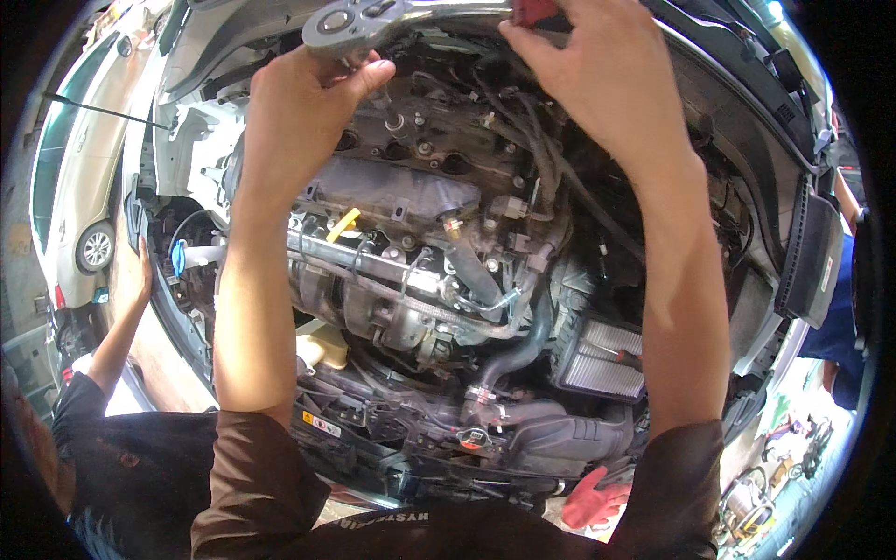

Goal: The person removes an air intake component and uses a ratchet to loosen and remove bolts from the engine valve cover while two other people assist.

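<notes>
open engine bay (pixel 420 261) | left hand (pixel 303 103) pinching ratchet wrench (pixel 359 23) head | right hand (pixel 597 75) raised, gripping its red handle (pixel 534 11)

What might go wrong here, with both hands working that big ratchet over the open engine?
1. The ratchet wrench may slip, knocking the left hand against the engine below.
2. If the right hand loses the red handle, the tool might drop among the hoses.

Bright daylight, glare top right; engine bay (pixel 448 271) shadowed; fisheye bending, dark rim.
</notes>
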The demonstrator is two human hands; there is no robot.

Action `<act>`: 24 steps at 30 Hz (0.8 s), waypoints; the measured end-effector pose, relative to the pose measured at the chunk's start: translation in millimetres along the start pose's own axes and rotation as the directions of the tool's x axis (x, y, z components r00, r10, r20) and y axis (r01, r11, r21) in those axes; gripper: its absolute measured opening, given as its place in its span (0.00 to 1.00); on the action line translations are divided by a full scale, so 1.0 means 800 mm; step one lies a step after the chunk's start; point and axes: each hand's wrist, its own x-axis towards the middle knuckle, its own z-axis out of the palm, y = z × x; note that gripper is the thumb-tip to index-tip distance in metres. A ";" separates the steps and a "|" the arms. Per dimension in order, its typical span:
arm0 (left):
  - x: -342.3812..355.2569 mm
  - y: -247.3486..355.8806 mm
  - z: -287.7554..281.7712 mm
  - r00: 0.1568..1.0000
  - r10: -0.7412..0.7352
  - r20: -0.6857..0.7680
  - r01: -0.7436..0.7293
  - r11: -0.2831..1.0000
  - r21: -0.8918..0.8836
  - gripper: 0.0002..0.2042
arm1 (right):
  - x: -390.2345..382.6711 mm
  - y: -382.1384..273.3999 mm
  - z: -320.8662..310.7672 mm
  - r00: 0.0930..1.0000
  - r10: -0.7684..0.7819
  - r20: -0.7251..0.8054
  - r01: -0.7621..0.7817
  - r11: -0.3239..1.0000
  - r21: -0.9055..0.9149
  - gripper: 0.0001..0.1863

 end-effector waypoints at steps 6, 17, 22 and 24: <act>-0.018 -0.029 0.010 0.998 -0.033 -0.053 0.032 0.999 -0.020 0.15 | 0.001 0.010 0.046 0.999 -0.021 0.046 0.018 0.998 0.053 0.05; -0.037 -0.092 0.085 0.972 -0.229 0.049 0.233 0.964 -0.125 0.18 | -0.002 0.069 0.144 0.951 -0.136 0.278 0.165 0.983 -0.083 0.16; -0.043 -0.117 0.099 0.966 -0.247 0.083 0.258 0.948 -0.185 0.15 | -0.008 0.065 0.147 0.937 -0.152 0.314 0.205 0.969 -0.141 0.13; -0.040 -0.124 0.102 0.979 -0.183 0.089 0.198 0.957 -0.211 0.15 | -0.021 0.064 0.136 0.894 -0.034 0.448 0.117 0.980 -0.159 0.15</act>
